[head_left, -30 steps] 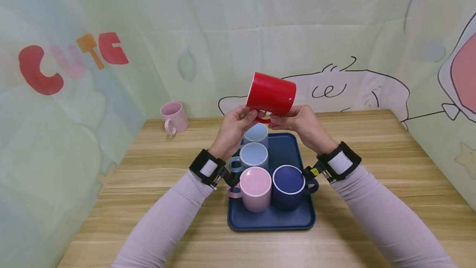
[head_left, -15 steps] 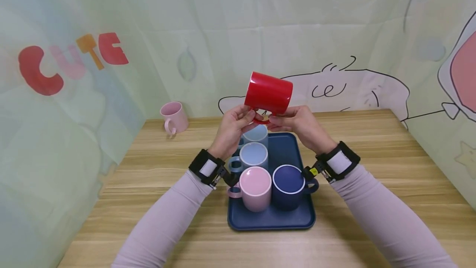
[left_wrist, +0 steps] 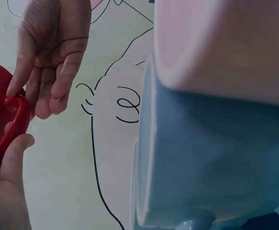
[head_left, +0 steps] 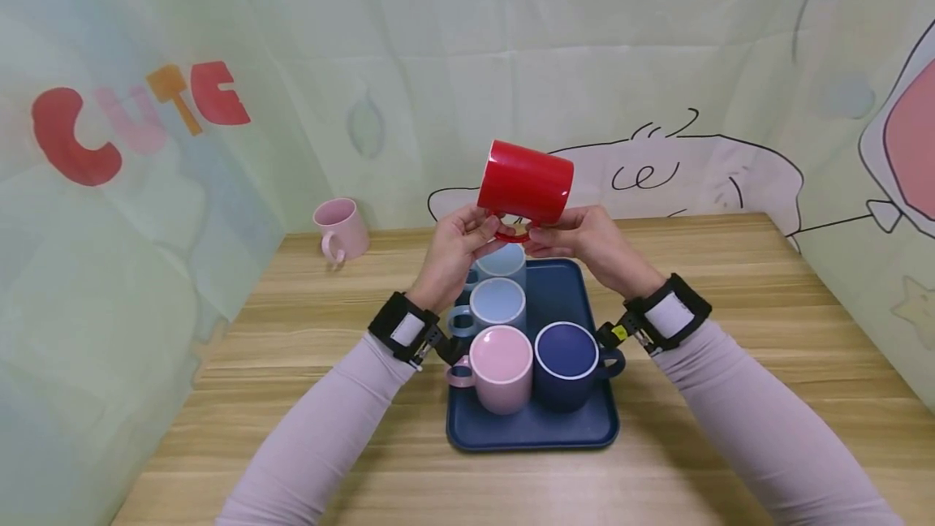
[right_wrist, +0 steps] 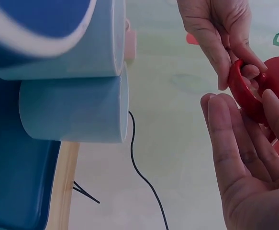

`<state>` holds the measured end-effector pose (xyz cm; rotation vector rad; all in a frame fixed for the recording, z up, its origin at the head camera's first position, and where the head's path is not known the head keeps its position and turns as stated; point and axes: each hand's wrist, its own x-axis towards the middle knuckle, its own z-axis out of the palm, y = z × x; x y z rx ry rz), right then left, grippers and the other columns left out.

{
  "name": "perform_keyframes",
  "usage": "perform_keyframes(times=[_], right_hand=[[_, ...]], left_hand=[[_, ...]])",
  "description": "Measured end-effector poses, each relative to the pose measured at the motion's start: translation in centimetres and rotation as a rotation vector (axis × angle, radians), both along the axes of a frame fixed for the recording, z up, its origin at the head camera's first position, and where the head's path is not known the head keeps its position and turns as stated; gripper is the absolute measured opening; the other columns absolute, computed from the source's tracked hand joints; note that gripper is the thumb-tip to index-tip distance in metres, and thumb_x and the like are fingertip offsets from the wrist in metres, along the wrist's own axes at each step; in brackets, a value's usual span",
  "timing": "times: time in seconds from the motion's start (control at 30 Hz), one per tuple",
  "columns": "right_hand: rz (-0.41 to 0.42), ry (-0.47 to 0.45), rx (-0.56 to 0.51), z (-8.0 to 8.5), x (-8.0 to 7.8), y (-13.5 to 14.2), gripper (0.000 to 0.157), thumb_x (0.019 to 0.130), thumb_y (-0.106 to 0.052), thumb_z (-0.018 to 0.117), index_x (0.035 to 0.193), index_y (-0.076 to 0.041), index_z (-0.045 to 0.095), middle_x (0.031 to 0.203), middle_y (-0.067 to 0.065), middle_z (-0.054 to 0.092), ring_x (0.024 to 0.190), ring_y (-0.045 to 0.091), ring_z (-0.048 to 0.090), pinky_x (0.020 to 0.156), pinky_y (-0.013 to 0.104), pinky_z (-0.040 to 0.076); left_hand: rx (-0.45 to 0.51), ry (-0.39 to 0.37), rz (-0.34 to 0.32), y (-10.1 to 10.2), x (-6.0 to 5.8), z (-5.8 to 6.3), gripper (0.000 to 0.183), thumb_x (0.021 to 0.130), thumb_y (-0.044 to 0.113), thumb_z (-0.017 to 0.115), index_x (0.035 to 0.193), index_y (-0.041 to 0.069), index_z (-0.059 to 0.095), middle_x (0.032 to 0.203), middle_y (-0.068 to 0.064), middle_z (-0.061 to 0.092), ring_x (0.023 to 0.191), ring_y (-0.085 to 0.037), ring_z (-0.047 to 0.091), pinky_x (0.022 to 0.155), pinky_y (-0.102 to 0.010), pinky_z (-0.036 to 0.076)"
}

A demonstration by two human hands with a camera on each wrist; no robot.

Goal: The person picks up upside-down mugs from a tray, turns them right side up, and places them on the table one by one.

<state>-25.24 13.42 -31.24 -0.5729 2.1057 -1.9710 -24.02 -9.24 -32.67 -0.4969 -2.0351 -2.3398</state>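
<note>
Both hands hold a red mug point(head_left: 525, 182) in the air over the far end of the tray point(head_left: 555, 433). The mug lies tipped on its side, its pale rim towards the left and its handle point(head_left: 514, 238) hanging down. My left hand point(head_left: 458, 248) grips the handle from the left, fingers through the loop, as the right wrist view shows. My right hand point(head_left: 584, 243) pinches the handle's other end near the mug's base, with several fingers extended. Under the hands, two light blue mugs point(head_left: 499, 303) stand in the tray, the farther one partly hidden.
In the tray's near half a pink mug point(head_left: 502, 372) stands beside a dark blue mug point(head_left: 568, 368). Another pink mug point(head_left: 343, 230) is at the wooden table's point(head_left: 314, 364) far left corner. A printed cloth point(head_left: 438, 88) hangs behind the table.
The red mug has shifted slightly left, with both hands keeping hold of it. The tray and the other mugs stay put.
</note>
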Motion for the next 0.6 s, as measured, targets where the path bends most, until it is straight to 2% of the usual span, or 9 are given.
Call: perform_keyframes(times=[0.2,0.37,0.6], right_hand=[[0.047,0.045,0.074,0.1,-0.2,0.4,0.043,0.098,-0.008,0.072,0.138,0.006,0.062,0.125,0.023,0.071,0.107,0.041,0.073,0.096,0.041,0.059],[0.065,0.104,0.195,0.1,-0.4,1.5,0.044,0.099,-0.012,0.072,0.139,0.005,0.062,0.126,0.022,0.07,0.104,0.032,0.074,0.097,0.043,0.059],[0.059,0.111,0.263,0.2,-0.4,2.7,0.043,0.1,-0.019,0.071,0.137,0.002,0.064,0.121,0.019,0.073,0.101,0.027,0.075,0.096,0.04,0.059]], left_hand=[[-0.015,0.003,-0.004,-0.3,-0.2,0.0,0.038,0.104,0.007,0.061,0.142,0.001,0.06,0.126,-0.018,0.067,0.11,-0.029,0.07,0.099,-0.037,0.057],[-0.018,0.005,-0.006,-0.6,-0.2,0.1,0.036,0.104,0.007,0.06,0.14,0.0,0.06,0.126,-0.023,0.066,0.109,-0.03,0.071,0.099,-0.037,0.057],[-0.02,0.013,0.002,-1.2,-0.1,-0.1,0.039,0.105,0.009,0.061,0.143,0.001,0.058,0.13,-0.021,0.065,0.112,-0.031,0.07,0.101,-0.038,0.056]])
